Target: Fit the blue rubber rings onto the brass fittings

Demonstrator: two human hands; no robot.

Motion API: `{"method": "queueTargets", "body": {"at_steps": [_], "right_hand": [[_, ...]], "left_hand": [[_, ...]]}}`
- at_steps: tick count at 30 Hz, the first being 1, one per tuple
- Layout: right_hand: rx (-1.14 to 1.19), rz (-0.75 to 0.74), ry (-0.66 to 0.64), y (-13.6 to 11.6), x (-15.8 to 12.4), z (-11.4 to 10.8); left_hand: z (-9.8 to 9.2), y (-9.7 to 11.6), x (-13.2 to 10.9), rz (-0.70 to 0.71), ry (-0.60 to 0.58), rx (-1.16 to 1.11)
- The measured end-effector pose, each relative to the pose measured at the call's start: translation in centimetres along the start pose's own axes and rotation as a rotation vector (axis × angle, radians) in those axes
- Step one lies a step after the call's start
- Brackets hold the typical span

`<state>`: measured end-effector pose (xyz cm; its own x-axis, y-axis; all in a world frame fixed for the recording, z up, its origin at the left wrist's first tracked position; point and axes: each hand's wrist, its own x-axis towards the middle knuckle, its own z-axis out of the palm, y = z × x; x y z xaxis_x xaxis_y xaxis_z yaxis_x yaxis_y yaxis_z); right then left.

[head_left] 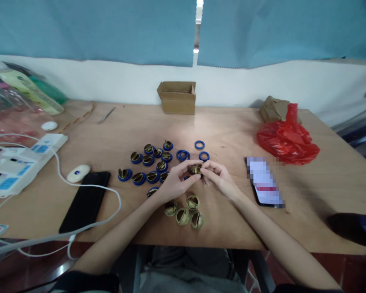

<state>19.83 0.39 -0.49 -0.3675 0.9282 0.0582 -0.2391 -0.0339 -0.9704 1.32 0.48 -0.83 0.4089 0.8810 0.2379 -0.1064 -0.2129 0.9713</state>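
Observation:
My left hand (175, 181) and my right hand (218, 175) meet over the middle of the wooden table (232, 134), and both pinch one small brass fitting (195, 169) between their fingertips. To the left lie several brass fittings with blue rings (149, 162) on them. Three loose blue rings (199, 145) rest just beyond my hands. Several bare brass fittings (184, 211) sit under my wrists near the front edge.
A black phone (85, 200), white cable (110, 191) and white power strip (21, 162) lie at left. A lit phone (265, 183) lies at right, a red plastic bag (288, 138) beyond it. An open cardboard box (177, 97) stands at the back.

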Motion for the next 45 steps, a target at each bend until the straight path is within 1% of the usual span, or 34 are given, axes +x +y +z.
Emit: {"method": "queueTargets", "body": {"at_steps": [24, 31, 37, 45], "right_hand": [[-0.015, 0.013, 0.01, -0.28, -0.05, 0.14], [-0.016, 0.013, 0.013, -0.19, -0.02, 0.12], [-0.008, 0.012, 0.004, -0.29, -0.07, 0.14], [-0.015, 0.022, 0.011, -0.18, -0.09, 0.12]], "left_hand": [[0.02, 0.12, 0.0, -0.01, 0.007, 0.005], [0.06, 0.23, 0.02, 0.009, 0.005, 0.003], [0.01, 0.1, -0.02, -0.008, 0.004, 0.008], [0.03, 0.04, 0.06, 0.018, 0.006, 0.011]]}}
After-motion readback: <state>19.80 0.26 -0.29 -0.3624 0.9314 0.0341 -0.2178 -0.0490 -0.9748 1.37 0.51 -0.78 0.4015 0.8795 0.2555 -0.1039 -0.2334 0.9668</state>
